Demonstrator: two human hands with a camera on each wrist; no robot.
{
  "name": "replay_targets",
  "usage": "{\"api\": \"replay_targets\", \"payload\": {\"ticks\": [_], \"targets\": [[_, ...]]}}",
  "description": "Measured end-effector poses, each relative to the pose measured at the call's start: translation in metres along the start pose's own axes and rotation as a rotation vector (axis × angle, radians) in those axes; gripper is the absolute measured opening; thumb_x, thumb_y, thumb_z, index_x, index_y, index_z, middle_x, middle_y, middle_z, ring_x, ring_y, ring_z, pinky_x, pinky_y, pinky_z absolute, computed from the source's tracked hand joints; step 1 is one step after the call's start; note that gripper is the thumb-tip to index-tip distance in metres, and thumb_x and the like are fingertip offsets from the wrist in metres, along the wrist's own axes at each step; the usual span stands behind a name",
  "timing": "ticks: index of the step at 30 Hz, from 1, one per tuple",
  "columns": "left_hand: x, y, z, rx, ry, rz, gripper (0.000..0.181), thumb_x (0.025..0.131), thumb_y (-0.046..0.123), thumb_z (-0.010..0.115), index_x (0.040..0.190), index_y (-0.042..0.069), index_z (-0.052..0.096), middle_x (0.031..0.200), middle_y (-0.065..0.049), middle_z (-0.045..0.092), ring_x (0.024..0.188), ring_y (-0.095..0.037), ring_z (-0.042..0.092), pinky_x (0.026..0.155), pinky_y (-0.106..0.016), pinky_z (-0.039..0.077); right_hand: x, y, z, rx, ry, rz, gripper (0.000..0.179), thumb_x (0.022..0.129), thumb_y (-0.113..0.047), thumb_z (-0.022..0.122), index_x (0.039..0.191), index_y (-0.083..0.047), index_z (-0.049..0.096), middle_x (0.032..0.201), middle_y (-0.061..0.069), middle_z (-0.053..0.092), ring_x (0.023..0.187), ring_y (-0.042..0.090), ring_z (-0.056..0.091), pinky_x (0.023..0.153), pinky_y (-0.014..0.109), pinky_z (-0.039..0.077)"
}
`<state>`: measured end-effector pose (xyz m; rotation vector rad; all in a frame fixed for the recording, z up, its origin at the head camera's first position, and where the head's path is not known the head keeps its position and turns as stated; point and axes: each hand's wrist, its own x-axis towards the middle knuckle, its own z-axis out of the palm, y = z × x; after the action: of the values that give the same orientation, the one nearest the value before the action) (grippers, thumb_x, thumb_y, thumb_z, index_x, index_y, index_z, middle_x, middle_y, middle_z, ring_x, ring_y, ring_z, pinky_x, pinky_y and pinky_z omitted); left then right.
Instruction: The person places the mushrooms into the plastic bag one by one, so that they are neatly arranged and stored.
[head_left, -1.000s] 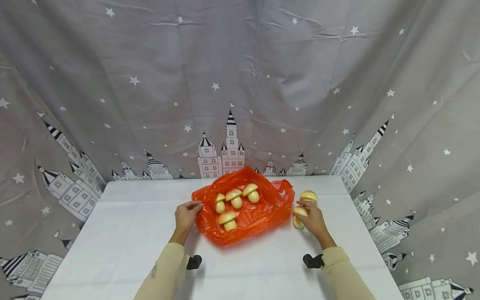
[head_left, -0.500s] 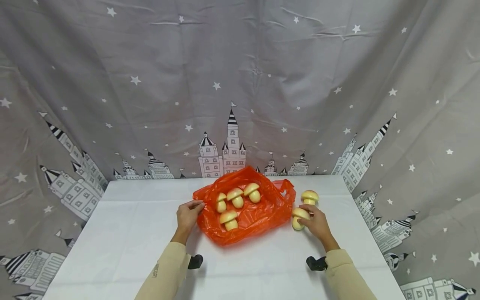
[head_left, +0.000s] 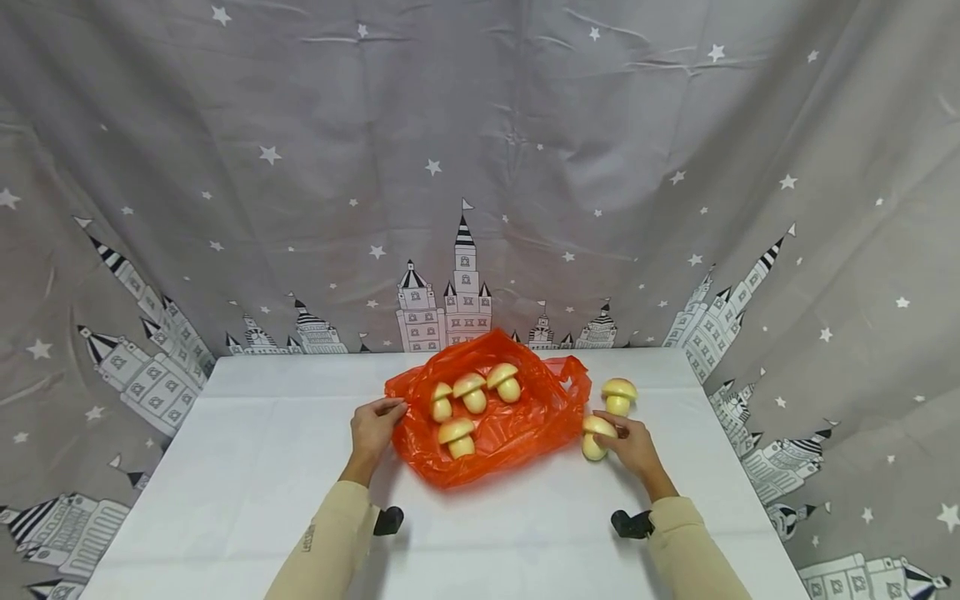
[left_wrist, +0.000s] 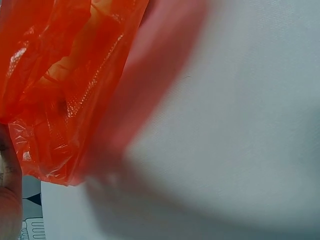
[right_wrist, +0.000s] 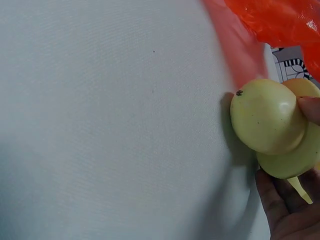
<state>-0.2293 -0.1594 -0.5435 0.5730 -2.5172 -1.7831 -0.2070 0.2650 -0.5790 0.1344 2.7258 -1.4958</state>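
Observation:
In the head view my left hand (head_left: 372,432) pinches the left edge of a red plastic bag (head_left: 517,437), which lies with its mouth spread wide. Several toy mushrooms, among them one in front (head_left: 457,437), lie inside it, yellow with a reddish tint on their caps. To the right of the bag, my right hand (head_left: 634,448) holds another toy mushroom (head_left: 595,446) by its cap. In the right wrist view the thumb lies over this mushroom (right_wrist: 265,117) and the other fingers are below. The left wrist view shows the bag's side (left_wrist: 65,107) hanging beside the fingers.
One more toy mushroom (head_left: 618,395) stands just behind the right hand. The bag's handle loop (head_left: 576,375) sticks out on the right. A white table (head_left: 285,442) carries everything, with a grey castle-print curtain (head_left: 480,150) behind it.
The right hand has shifted slightly nearer and to the right around its mushroom, uncovering more of the mushroom behind. The left hand keeps its grip on the bag's edge.

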Motion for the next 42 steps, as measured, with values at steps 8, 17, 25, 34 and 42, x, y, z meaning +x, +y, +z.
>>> {"api": "replay_targets", "payload": {"ticks": [8, 17, 25, 34, 42], "targets": [[0.000, -0.001, 0.001, -0.004, 0.009, -0.003, 0.028, 0.093, 0.019, 0.065, 0.111, -0.001, 0.069, 0.106, -0.017, 0.068, 0.096, -0.022, 0.062, 0.087, -0.029, 0.054, -0.003, 0.000, -0.002, 0.040, -0.017, -0.007, 0.041, 0.084, -0.003, 0.069, 0.125, -0.002, 0.064, 0.124, 0.020, 0.062, 0.107, 0.030, 0.056, 0.093, 0.042, 0.046], [-0.001, -0.002, 0.003, -0.008, 0.007, -0.019, 0.029, 0.094, 0.020, 0.064, 0.115, -0.001, 0.068, 0.112, -0.019, 0.066, 0.101, -0.027, 0.061, 0.094, -0.037, 0.051, -0.007, -0.001, -0.005, 0.094, -0.064, -0.012, 0.044, 0.087, -0.003, 0.068, 0.130, 0.000, 0.058, 0.132, 0.024, 0.054, 0.114, 0.038, 0.055, 0.097, 0.049, 0.046], [-0.002, 0.001, 0.002, -0.025, 0.011, -0.029, 0.030, 0.095, 0.020, 0.063, 0.116, 0.000, 0.067, 0.115, -0.021, 0.064, 0.106, -0.029, 0.059, 0.097, -0.040, 0.048, -0.006, -0.007, -0.012, 0.152, -0.066, -0.019, 0.048, 0.086, -0.005, 0.069, 0.130, 0.005, 0.052, 0.132, 0.027, 0.050, 0.112, 0.035, 0.056, 0.085, 0.025, 0.050], [-0.003, 0.004, 0.005, -0.035, 0.006, -0.033, 0.029, 0.095, 0.018, 0.062, 0.116, -0.001, 0.067, 0.113, -0.021, 0.064, 0.103, -0.029, 0.061, 0.096, -0.039, 0.049, -0.003, -0.016, -0.023, 0.158, -0.018, -0.003, 0.047, 0.085, -0.005, 0.071, 0.129, 0.003, 0.055, 0.133, 0.024, 0.051, 0.114, 0.037, 0.055, 0.081, 0.022, 0.051], [-0.004, 0.007, 0.005, -0.025, 0.017, -0.017, 0.029, 0.095, 0.019, 0.063, 0.115, -0.001, 0.068, 0.112, -0.020, 0.065, 0.101, -0.028, 0.061, 0.095, -0.038, 0.050, -0.002, -0.020, -0.030, 0.158, 0.002, -0.043, 0.049, 0.084, -0.005, 0.072, 0.129, 0.005, 0.055, 0.128, 0.025, 0.054, 0.111, 0.037, 0.056, 0.082, 0.022, 0.051]]}}
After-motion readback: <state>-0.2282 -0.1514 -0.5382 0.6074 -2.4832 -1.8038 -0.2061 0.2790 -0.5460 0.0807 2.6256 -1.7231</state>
